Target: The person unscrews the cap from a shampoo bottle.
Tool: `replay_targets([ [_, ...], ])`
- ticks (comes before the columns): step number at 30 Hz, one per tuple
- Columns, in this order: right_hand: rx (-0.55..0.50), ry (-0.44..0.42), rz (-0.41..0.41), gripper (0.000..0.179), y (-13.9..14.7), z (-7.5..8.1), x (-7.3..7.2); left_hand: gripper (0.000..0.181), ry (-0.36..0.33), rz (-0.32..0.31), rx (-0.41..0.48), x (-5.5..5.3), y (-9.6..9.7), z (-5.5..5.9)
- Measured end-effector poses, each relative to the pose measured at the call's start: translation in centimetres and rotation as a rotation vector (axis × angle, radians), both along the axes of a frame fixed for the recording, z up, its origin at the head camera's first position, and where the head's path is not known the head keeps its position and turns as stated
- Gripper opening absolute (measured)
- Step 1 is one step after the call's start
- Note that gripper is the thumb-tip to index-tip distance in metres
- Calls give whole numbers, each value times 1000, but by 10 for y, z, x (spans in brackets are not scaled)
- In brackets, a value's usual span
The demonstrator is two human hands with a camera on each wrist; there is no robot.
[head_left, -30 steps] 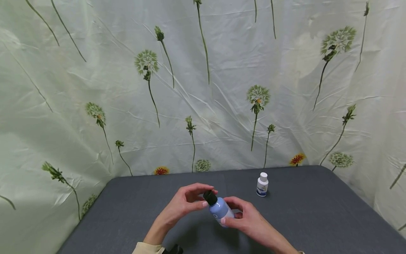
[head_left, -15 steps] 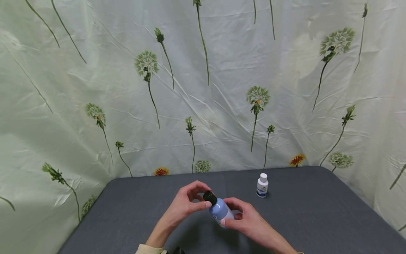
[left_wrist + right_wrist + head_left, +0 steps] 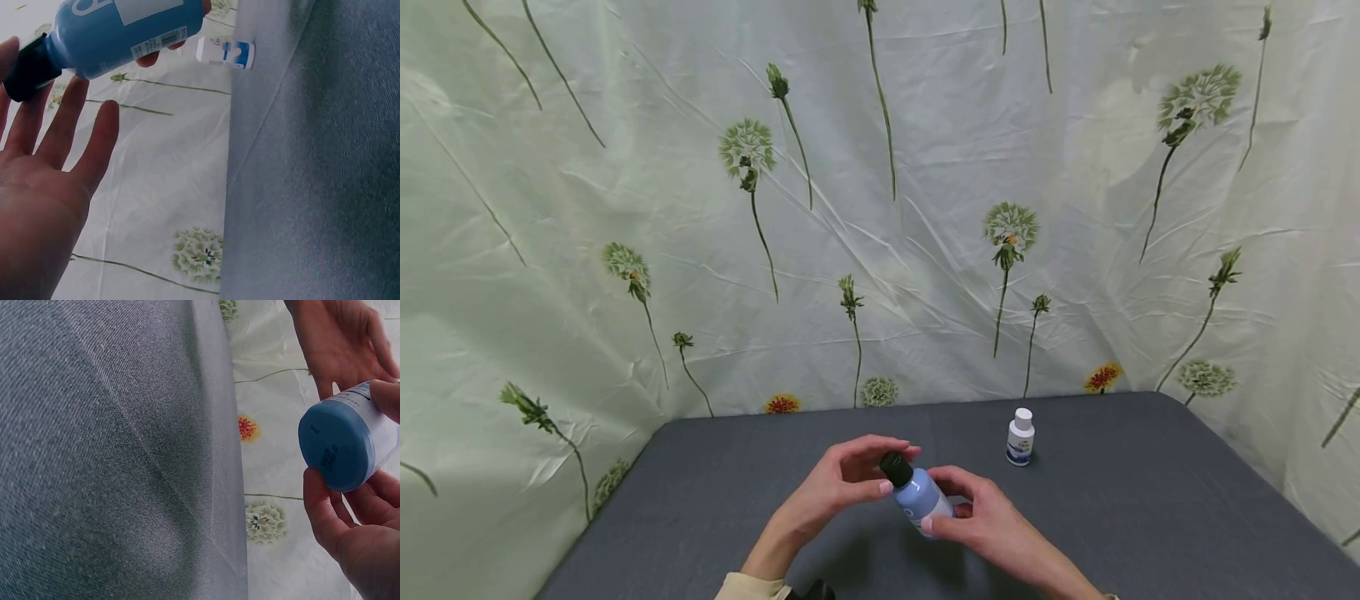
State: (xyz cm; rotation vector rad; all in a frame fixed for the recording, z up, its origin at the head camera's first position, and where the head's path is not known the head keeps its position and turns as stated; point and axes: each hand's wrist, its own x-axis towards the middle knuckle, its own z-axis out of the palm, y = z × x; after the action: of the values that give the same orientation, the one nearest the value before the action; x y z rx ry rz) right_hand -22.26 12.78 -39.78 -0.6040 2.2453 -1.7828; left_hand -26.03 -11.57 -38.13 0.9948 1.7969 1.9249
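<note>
A blue plastic bottle (image 3: 919,498) with a black cap (image 3: 896,468) is held tilted above the table, its cap end up and to the left. My right hand (image 3: 988,515) grips its body, thumb on the near side and fingers behind; the right wrist view shows the blue base (image 3: 334,447) facing the camera. My left hand (image 3: 842,479) is at the cap, with the thumb tip by its near edge. In the left wrist view the fingers (image 3: 97,140) of that hand stretch out loosely spread behind the cap and bottle neck.
A small white bottle (image 3: 1020,437) with a blue-and-white label stands upright toward the back right of the dark grey table (image 3: 1120,492). Behind the table hangs a pale curtain (image 3: 925,250) printed with dandelions. A cream sleeve (image 3: 748,587) covers the left wrist.
Half a second ago the left fingers were bent close around the black cap; now they have straightened and spread away from it. The right hand and the blue bottle have stayed nearly in place.
</note>
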Motion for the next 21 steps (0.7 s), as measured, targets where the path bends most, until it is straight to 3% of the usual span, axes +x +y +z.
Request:
replay_targets([
  [3,-3,0,5,47,0,-1,0,39,-7,5,-17,0,-1,-1],
  [16,19,-6,1,46,0,-1,-1,30,94,191,-90,-2,4,-2],
  [21,25,-15,4,46,0,-1,-1,30,107,218,-106,-3,5,-5],
])
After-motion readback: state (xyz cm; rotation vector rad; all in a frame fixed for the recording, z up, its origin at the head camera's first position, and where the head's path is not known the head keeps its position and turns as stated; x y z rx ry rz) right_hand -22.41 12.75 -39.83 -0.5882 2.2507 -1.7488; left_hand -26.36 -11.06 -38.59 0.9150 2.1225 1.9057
